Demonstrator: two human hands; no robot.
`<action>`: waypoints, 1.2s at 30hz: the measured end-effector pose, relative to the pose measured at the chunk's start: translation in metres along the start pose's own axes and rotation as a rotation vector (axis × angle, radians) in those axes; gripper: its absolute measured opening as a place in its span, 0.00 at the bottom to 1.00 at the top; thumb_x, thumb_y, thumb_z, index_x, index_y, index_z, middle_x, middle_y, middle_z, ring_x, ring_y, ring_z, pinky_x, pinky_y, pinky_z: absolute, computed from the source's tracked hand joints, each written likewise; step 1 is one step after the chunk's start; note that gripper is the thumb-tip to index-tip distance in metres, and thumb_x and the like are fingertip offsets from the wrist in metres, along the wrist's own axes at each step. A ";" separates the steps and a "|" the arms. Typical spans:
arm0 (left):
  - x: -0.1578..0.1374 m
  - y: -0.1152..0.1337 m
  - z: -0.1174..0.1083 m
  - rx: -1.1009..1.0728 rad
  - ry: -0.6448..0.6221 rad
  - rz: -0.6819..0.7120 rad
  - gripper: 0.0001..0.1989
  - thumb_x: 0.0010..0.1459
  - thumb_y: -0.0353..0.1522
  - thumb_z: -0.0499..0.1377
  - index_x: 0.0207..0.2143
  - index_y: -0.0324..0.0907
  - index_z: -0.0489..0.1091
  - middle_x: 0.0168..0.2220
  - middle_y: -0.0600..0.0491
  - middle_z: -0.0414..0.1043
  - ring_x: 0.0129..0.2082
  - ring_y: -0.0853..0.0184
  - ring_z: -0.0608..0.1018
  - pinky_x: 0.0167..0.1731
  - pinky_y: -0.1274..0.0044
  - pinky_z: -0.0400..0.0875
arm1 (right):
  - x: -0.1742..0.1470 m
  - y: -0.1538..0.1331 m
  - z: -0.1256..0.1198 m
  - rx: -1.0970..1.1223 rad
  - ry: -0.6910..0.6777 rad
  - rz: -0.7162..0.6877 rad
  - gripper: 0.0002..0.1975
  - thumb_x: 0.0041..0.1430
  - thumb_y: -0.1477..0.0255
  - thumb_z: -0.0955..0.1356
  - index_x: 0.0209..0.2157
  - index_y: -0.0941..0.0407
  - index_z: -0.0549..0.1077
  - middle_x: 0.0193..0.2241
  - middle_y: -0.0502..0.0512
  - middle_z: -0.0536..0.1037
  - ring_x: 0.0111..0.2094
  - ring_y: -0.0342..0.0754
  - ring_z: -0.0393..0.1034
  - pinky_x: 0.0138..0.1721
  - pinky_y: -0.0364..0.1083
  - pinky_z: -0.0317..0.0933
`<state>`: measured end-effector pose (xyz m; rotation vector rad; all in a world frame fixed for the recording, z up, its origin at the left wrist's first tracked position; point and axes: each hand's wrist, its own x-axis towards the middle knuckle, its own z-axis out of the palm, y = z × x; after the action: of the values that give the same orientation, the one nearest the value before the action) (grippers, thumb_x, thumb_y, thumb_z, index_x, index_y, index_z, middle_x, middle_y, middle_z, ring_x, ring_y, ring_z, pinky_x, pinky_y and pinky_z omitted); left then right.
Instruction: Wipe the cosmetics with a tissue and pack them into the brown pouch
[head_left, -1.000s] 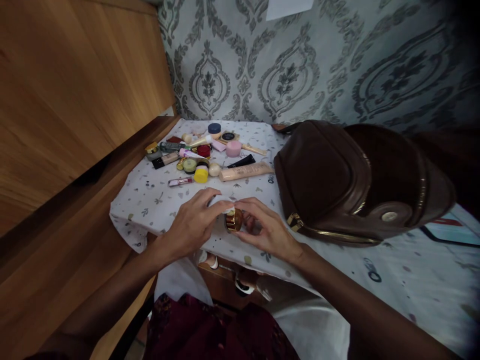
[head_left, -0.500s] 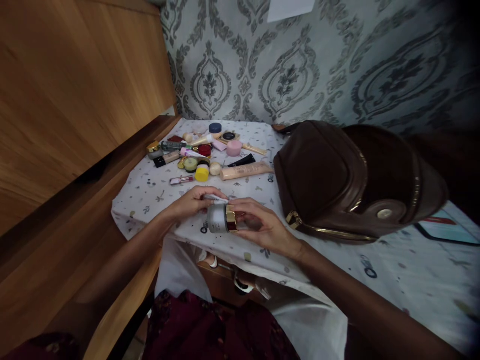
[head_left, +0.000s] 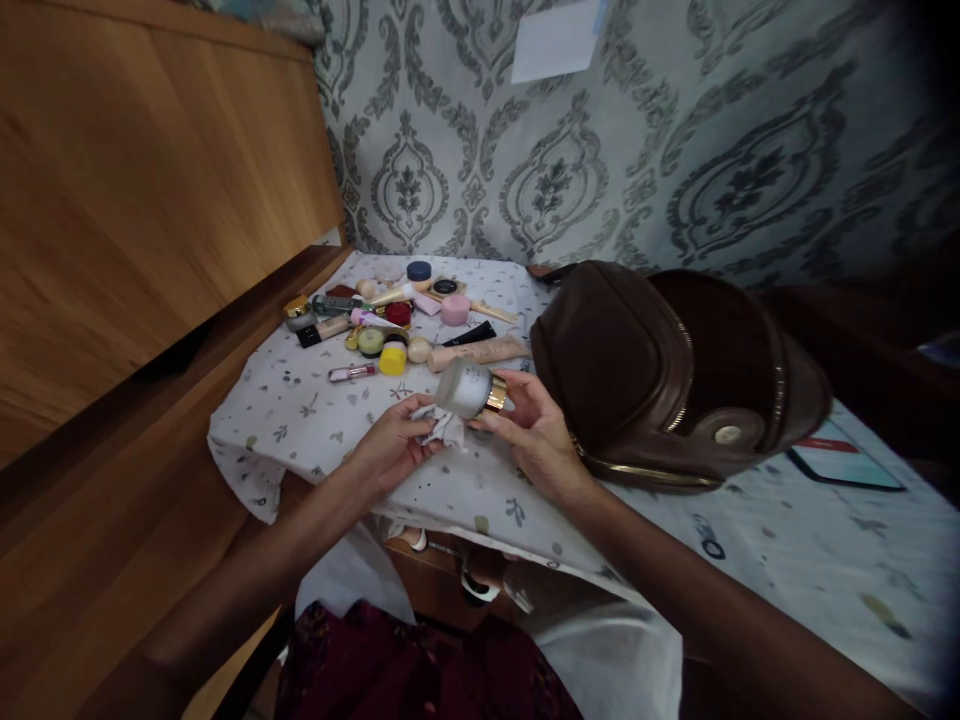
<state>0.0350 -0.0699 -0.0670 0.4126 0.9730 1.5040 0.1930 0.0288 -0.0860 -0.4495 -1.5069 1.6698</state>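
My right hand [head_left: 536,425] grips a frosted cosmetic jar [head_left: 463,388] by its gold lid, the jar lying sideways in the air with its base toward the left. My left hand [head_left: 394,440] is closed on a crumpled white wipe [head_left: 448,428], just below and left of the jar. Whether the wipe touches the glass I cannot tell. Beyond the hands lie a peach squeeze tube [head_left: 480,353], a yellow-lidded pot [head_left: 392,359] and a lip gloss tube [head_left: 351,373].
A big brown leather bag [head_left: 600,360] stands right of my right hand. More cosmetics, among them a pink jar [head_left: 454,310] and a gold-lidded jar [head_left: 298,313], crowd the back of the patterned tablecloth [head_left: 300,430]. A phone or tablet [head_left: 855,460] lies at far right. A wooden cabinet [head_left: 172,180] borders the left.
The jar has been raised and tipped, its base now angled up. My left hand has drawn down from it with the wipe, which shows more fully. The camera view has shifted slightly.
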 end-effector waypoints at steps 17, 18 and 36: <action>-0.011 0.026 0.007 0.483 0.065 0.521 0.14 0.49 0.34 0.66 0.39 0.40 0.73 0.29 0.57 0.67 0.24 0.75 0.66 0.22 0.84 0.63 | -0.001 0.000 -0.005 -0.074 0.031 0.035 0.26 0.44 0.66 0.78 0.45 0.49 0.68 0.48 0.52 0.71 0.33 0.43 0.73 0.34 0.46 0.72; -0.008 0.027 0.003 0.557 0.070 0.542 0.13 0.50 0.33 0.64 0.39 0.41 0.73 0.28 0.57 0.67 0.23 0.74 0.65 0.22 0.83 0.63 | -0.001 -0.001 -0.004 -0.059 0.007 0.040 0.26 0.45 0.66 0.78 0.45 0.49 0.68 0.48 0.52 0.72 0.33 0.43 0.73 0.33 0.46 0.72; -0.020 0.031 0.002 0.685 0.060 0.399 0.15 0.48 0.36 0.65 0.39 0.40 0.72 0.32 0.57 0.71 0.26 0.72 0.69 0.25 0.83 0.64 | -0.014 -0.032 0.003 -0.056 -0.214 0.054 0.28 0.41 0.69 0.79 0.46 0.52 0.70 0.31 0.47 0.75 0.30 0.42 0.70 0.34 0.44 0.63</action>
<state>0.0204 -0.0852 -0.0369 1.1071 1.5152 1.5014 0.2103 0.0143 -0.0587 -0.3526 -1.7142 1.7667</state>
